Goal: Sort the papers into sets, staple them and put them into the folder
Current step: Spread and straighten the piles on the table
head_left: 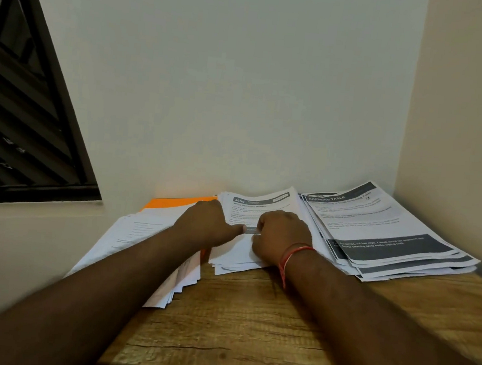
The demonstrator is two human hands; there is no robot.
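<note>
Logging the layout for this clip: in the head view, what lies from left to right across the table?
From the left: left paper pile → left hand → right hand → paper stack headed DRESSING TABLE. The orange folder and the middle stack overlap these, so they are left out.

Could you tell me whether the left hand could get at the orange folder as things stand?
Probably only its far corner: the left hand rests right beside the flat orange folder, but a fanned pile of white sheets covers most of it.
</note>
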